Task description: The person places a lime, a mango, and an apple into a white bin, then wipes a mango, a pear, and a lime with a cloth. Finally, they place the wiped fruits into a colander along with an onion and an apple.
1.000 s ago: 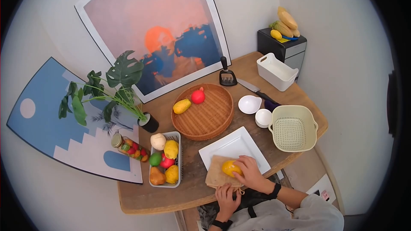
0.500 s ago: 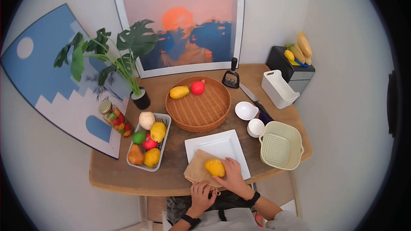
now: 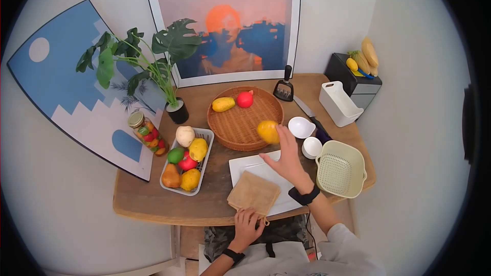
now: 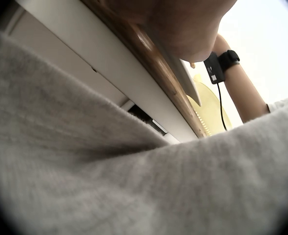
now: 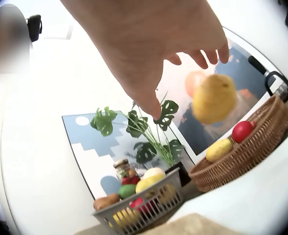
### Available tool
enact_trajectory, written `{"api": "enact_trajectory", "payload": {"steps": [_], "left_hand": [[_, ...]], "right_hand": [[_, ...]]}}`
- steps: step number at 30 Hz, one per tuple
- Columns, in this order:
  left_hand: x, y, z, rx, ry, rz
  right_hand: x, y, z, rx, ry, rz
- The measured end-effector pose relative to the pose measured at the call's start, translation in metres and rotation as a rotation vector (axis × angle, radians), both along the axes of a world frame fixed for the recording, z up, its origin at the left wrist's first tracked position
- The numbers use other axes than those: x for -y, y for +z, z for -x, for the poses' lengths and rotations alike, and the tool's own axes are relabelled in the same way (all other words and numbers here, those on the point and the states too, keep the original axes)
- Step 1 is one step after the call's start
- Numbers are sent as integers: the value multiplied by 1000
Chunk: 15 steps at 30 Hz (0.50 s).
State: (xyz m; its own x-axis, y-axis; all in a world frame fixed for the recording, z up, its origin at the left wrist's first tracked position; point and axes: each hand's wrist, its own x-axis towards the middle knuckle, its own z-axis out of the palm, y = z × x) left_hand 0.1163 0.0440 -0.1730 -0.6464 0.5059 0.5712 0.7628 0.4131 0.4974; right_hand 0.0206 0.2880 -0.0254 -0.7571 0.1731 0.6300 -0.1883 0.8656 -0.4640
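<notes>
A rounded yellow fruit (image 5: 215, 99) hangs in the air, apart from the spread fingertips of my right hand (image 5: 158, 44) in the right wrist view. In the head view the same fruit (image 3: 268, 132) overlaps the near right rim of the round wicker tray (image 3: 225, 132), just beyond my right hand (image 3: 289, 159). My left hand (image 3: 248, 227) rests at the table's front edge, its fingers lying on the near edge of a folded tan cloth (image 3: 254, 194). The cloth covers part of a white square plate (image 3: 286, 200). An elongated yellow fruit (image 3: 223, 104) and a red fruit (image 3: 245, 99) lie in the tray.
At left stand a grey basket (image 3: 205, 159) of several fruits, a glass jar (image 3: 149, 133) and a potted plant (image 3: 177, 113). On the right are white bowls (image 3: 301, 127), a pale green colander (image 3: 341, 168), a knife (image 3: 305, 108) and a white bin (image 3: 341, 103).
The yellow fruit has left the cloth and moved away toward the wicker tray. My right hand has reached forward and its fingers have parted from the fruit. The left hand stays at the cloth.
</notes>
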Motion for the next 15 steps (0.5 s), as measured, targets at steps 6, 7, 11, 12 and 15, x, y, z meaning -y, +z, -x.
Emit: {"api": "enact_trajectory", "payload": {"steps": [6,7,11,12,15], "left_hand": [[-1,-4,-1,2,6,-14],[-2,-5,-1,4,4,-18],[-1,-7,-1,9,9,-2],[-1,-6,-1,9,9,1],[0,-4,-1,14,-5,17]], "right_hand": [[27,-43,-17,98,73,29],[30,-58,-26,136,71,26],[40,-90,-61,198,-28,67],[41,-91,-68,186,-42,91],[50,-86,-91,140,-83,171]]}}
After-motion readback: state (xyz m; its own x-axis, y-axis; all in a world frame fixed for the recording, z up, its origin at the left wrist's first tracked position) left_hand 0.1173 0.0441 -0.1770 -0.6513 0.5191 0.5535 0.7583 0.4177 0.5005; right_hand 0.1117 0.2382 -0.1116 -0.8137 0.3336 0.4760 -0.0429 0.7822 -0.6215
